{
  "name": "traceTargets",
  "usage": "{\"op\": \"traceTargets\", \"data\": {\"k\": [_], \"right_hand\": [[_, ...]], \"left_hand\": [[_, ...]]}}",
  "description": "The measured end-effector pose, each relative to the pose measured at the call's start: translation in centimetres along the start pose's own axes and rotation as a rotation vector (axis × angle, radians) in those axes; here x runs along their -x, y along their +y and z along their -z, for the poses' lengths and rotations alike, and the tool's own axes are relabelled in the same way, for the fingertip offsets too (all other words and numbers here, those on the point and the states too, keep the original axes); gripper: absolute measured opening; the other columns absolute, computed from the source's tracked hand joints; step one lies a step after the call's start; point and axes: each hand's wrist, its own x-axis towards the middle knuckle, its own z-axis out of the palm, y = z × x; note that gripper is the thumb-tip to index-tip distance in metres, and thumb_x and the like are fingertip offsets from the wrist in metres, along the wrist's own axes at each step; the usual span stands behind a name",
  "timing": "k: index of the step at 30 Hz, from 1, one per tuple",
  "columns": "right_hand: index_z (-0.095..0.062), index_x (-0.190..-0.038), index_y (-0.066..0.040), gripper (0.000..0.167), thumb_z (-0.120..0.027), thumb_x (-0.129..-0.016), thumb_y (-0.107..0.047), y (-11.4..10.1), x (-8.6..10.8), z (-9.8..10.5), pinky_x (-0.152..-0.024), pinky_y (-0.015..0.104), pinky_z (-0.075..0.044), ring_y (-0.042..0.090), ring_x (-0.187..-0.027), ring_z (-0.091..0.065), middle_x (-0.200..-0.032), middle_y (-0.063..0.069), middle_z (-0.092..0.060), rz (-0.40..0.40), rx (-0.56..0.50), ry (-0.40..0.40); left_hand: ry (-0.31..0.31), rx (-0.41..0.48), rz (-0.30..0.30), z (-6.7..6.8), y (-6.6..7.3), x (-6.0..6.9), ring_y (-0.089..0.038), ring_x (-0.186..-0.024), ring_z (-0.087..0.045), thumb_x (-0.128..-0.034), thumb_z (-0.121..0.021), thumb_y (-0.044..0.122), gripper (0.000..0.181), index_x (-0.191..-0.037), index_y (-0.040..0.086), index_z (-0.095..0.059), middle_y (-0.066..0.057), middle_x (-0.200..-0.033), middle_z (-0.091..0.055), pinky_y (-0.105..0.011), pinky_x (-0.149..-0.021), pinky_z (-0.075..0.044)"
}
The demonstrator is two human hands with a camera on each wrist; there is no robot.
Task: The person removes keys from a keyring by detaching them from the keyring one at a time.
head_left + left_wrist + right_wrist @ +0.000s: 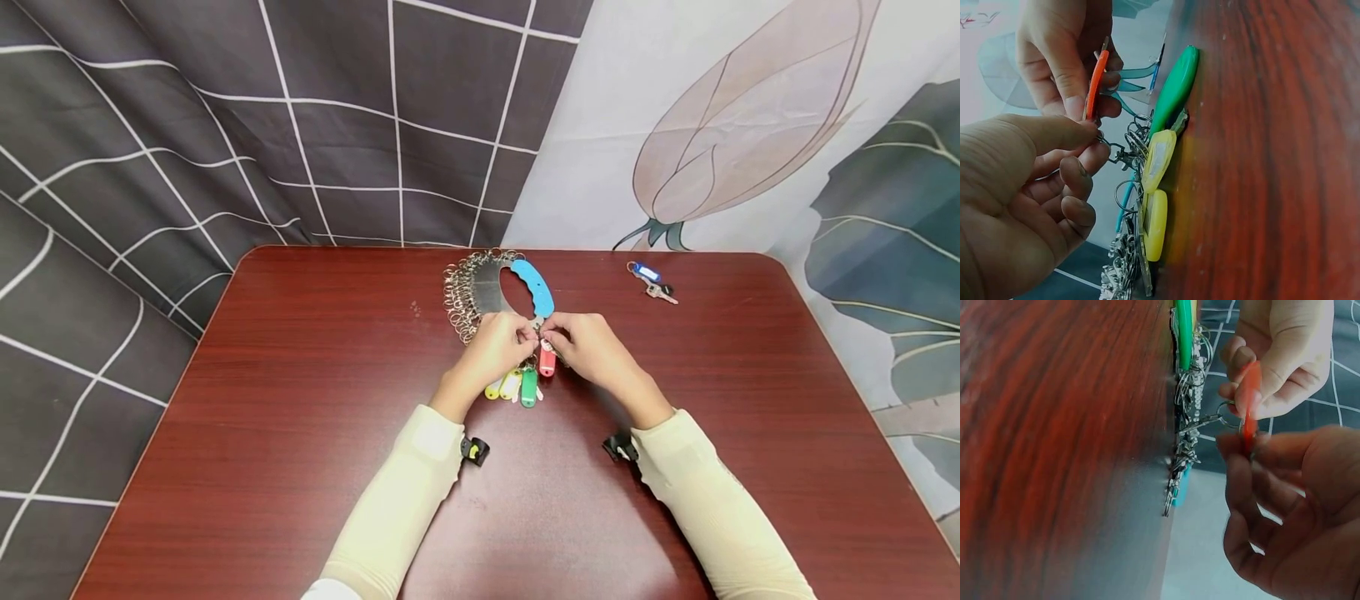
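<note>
Red key tag (548,361) sits between left hand (497,343) and right hand (587,346) below a blue handle (534,287), head view; left wrist view, left thumb and forefinger pinch a metal ring (1104,140) near a green key tag (1175,87); right wrist view, right thumb and fingers pinch the red tag.

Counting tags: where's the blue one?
In the head view, the blue tag lies by keys at right, near the table's back edge, beyond the right hand.

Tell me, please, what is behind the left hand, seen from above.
A curved grey metal plate and yellow plastic tags partly show; the rest behind the left hand is covered.
</note>
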Motion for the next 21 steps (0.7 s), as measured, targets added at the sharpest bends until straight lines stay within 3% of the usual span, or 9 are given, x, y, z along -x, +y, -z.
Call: {"op": "traceTargets", "data": {"k": [9, 15, 21], "right_hand": [[-0.075, -0.099, -0.007, 0.010, -0.065, -0.100, -0.010, 0.6, -0.1, 1.2, -0.073, 0.040, -0.048, 0.024, -0.075, -0.059, -0.087, 0.008, -0.072, -0.049, -0.014, 0.057], [-0.075, -0.097, -0.003, 0.012, -0.064, -0.099, -0.008, 0.7, 0.0, 2.1, -0.087, 0.051, -0.048, 0.035, -0.098, -0.061, -0.106, 0.017, -0.070, -0.077, -0.035, 0.094], [-0.075, -0.096, -0.004, 0.014, -0.062, -0.100, -0.009, 0.8, 0.2, 2.8, -0.085, 0.049, -0.047, 0.033, -0.097, -0.059, -0.108, 0.017, -0.066, -0.112, -0.053, 0.119]], "left_hand": [[-0.025, -0.005, -0.006, -0.2, 0.2, -0.1, -0.013, -0.076, -0.066, -0.0909, -0.076, 0.010, 0.008, -0.083, 0.009, -0.077, -0.003, -0.082, -0.073, -0.020, -0.072, -0.052], [-0.090, -0.080, -0.040, -0.4, 1.1, 0.1, -0.018, -0.085, -0.063, -0.0928, -0.075, 0.011, 0.005, -0.088, 0.011, -0.077, -0.004, -0.086, -0.067, -0.025, -0.077, -0.051], [-0.158, -0.174, -0.075, -0.8, 1.6, 0.6, -0.022, -0.097, -0.060, -0.0937, -0.073, 0.009, 0.009, -0.096, 0.013, -0.080, -0.007, -0.099, -0.064, -0.033, -0.087, -0.051]]}}
